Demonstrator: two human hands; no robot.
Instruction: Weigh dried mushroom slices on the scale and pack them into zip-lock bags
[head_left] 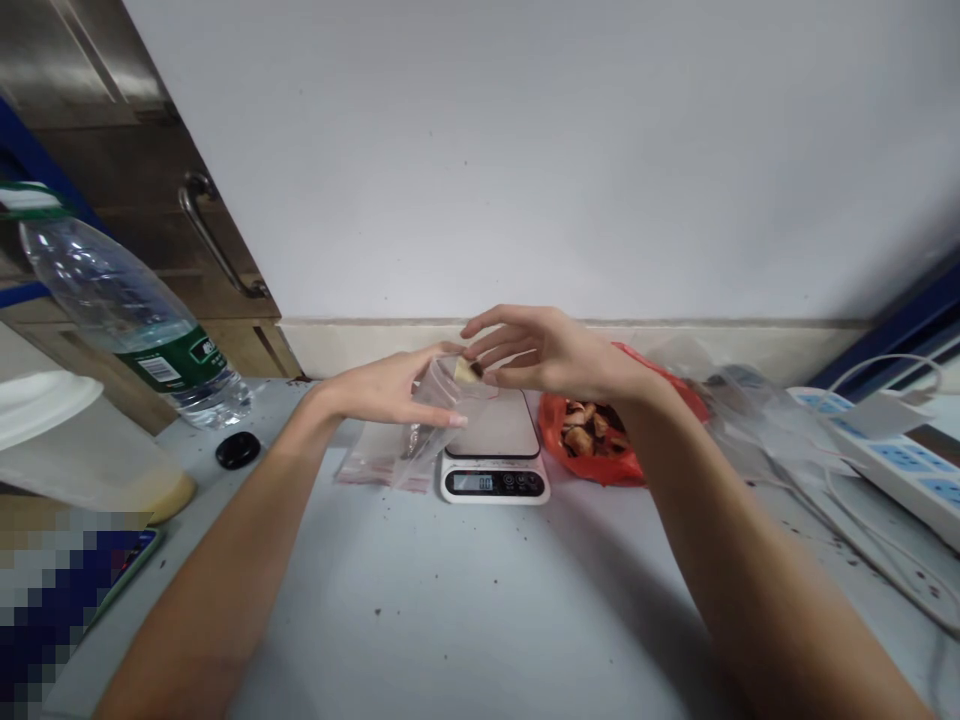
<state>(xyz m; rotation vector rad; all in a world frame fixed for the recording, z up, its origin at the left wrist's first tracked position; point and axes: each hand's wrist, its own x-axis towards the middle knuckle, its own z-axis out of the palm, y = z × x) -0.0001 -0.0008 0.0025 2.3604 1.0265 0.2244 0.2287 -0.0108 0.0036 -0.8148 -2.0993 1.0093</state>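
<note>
My left hand (390,388) grips a clear plastic bag (429,415), thumb at the front and fingers behind, its mouth raised towards the right. My right hand (551,355) reaches in from the right, closed at the fingertips on a pale dried slice (468,371) with a dark edge, at the bag's mouth. Just below both hands stands a white digital scale (495,485); its display seems to read 0.0. To its right a red plastic bag (592,470) lies open around several brown-and-cream dried slices (589,428). Flat clear bags (371,465) lie left of the scale.
At the left are a tilted-looking water bottle (161,350), a white-lidded container (67,440), a black cap (238,450) and a phone (135,555). On the right, a power strip (900,465) and cables (817,505) lie beside crumpled clear plastic (757,420). A wall (525,180) rises behind.
</note>
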